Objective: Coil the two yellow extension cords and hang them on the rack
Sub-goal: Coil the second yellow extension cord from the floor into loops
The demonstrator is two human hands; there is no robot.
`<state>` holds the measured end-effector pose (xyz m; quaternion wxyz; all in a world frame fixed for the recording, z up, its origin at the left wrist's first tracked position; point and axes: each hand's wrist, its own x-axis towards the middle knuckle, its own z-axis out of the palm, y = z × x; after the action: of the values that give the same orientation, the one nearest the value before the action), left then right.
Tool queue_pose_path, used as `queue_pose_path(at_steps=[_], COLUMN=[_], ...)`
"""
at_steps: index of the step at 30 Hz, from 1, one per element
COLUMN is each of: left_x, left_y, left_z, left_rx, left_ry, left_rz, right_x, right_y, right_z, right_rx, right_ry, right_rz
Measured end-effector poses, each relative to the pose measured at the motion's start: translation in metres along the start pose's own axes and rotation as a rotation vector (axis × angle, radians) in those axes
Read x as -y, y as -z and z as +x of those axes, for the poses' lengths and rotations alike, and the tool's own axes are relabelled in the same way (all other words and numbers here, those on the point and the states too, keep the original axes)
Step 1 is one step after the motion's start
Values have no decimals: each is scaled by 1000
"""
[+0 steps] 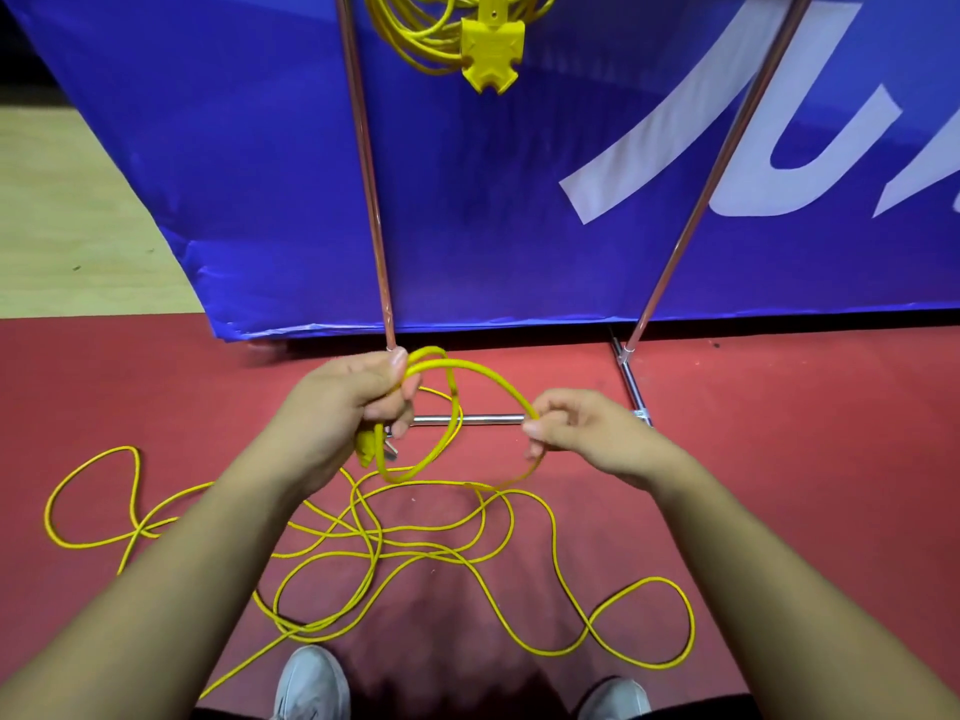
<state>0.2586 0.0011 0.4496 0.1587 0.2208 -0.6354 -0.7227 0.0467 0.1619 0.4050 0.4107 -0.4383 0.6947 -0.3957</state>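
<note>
left hand [358, 402] grips a small coil of loose yellow cord [457, 548], plug probably below fist; right hand [576, 433] pinches the loop; remainder tangled on red floor [779, 459]; coiled cord [421, 33] hangs on rack [363, 163]

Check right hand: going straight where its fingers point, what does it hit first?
Right hand, pinching the yellow cord, points toward the left hand. Likely first: the cord loop hanging from that hand's grip, then the hand itself. The rack's base bar looks lower, though depth is unclear.
</note>
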Motion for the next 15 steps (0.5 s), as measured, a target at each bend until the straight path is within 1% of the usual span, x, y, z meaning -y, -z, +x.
queue_pose_path(at_steps=[2, 3, 4, 5, 6, 9, 12, 15], left_x=[0, 0, -1, -1, -2, -2, 6, 7], left_y=[5, 7, 8, 8, 6, -2, -12, -18], left_z=[-1, -2, -3, -3, -4, -5, -5, -5], left_rx=[42, 48, 43, 33, 28, 63, 134, 154], left_ry=[93, 134, 159, 173, 182, 232, 269, 230], left_rz=[92, 121, 137, 137, 127, 102, 153, 179], right_x=[-2, 2, 5, 9, 12, 25, 45, 56], right_y=[3, 6, 9, 12, 13, 8, -13, -40], right_z=[5, 7, 8, 8, 8, 1, -1, 0], right_rx=[-161, -255, -332, -375, -379, -279, -154, -60], right_ry=[-2, 13, 34, 56, 76, 93, 151, 239], right_rz=[275, 339, 346, 312, 260, 102, -11, -41])
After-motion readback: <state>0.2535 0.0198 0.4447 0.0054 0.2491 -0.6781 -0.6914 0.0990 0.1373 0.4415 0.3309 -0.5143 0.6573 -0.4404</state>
